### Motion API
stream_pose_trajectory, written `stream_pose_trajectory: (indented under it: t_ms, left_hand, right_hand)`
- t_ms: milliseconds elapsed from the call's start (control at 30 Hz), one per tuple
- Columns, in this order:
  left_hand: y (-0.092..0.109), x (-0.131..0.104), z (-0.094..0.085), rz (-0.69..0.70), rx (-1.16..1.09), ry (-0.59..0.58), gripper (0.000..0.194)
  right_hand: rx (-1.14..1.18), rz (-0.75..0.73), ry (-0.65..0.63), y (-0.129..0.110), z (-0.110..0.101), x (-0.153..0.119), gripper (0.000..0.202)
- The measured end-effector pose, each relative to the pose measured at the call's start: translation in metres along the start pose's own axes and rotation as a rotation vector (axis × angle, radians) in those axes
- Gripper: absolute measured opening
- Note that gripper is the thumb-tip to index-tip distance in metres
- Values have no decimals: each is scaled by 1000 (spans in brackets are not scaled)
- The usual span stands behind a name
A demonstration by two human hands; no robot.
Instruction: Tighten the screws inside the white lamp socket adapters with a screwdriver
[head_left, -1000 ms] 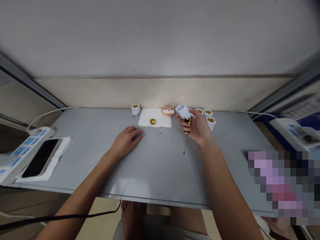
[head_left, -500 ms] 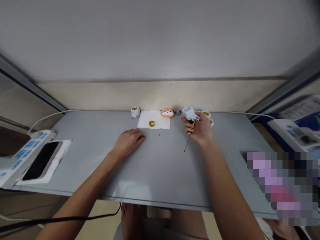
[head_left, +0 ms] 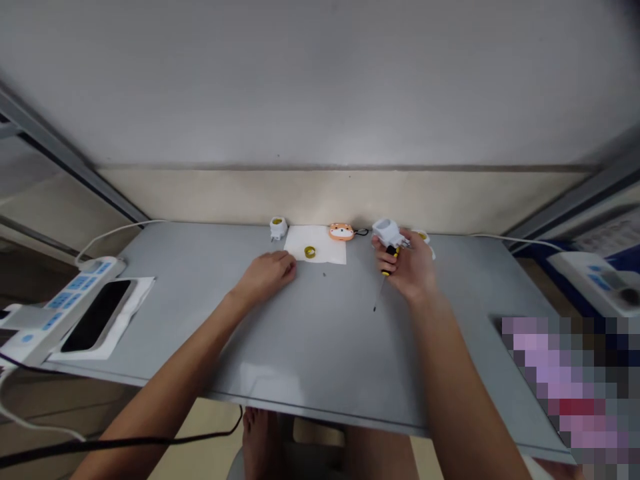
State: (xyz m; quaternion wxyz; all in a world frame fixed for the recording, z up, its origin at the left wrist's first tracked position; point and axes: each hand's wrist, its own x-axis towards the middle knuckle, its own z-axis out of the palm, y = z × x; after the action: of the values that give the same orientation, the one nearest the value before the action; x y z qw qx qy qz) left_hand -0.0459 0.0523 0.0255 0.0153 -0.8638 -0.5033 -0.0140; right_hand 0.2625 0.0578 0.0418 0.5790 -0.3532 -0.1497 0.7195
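A grey bench [head_left: 310,347] fills the middle and lower frame, running back to a pale wall. At the left edge lies a white power strip [head_left: 60,303] with blue switches, and just beside it a dark phone [head_left: 95,315] on a white cloth. The right hand [head_left: 413,267], right of centre near the far edge, has its grip closed around two things at once: a white socket [head_left: 387,232] at the fingertips and a screwdriver [head_left: 386,270] with a black-and-yellow handle, its thin shaft pointing down-left toward the viewer. The left hand [head_left: 270,272] rests palm down at centre, its grip loose and holding nothing, fingertips just short of a white paper [head_left: 325,248]. On the paper sits a small brass ring [head_left: 310,252]. At the paper's far corners stand another white socket [head_left: 278,227] to the left and an orange animal-face charm [head_left: 341,232] to the right.
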Motion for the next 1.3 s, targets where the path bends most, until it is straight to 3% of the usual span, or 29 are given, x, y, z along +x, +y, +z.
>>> stream_pose_trajectory:
  t_ms: [200,333,467,567,700,1067,1167,1300]
  left_hand:
    - [-21,36,2,-14,-90,57,30]
    - [-18,30,9,7,-104,107,32]
    - [7,13,11,94,-145,250,39]
    - [30,11,10,290,-185,95,31]
    - [44,22,9,289,-152,-14,29]
    - [42,33,16,246,-166,-63,28]
    - [37,28,17,229,-188,-2,29]
    - [9,20,11,100,-276,186,29]
  right_hand:
    - [-44,-26,-28,1,7,-6,20]
    - [-42,-30,1,-2,8,-8,17]
    - [-36,-34,-6,-5,3,-6,18]
    - [-40,-35,-15,-5,0,-4,19]
    - [-49,-35,-17,-2,-1,-1,17]
    - [-66,-43,-18,0,2,-3,17]
    - [-86,-36,-23,1,6,-6,16]
    - [-129,8,-42,3,14,-10,15]
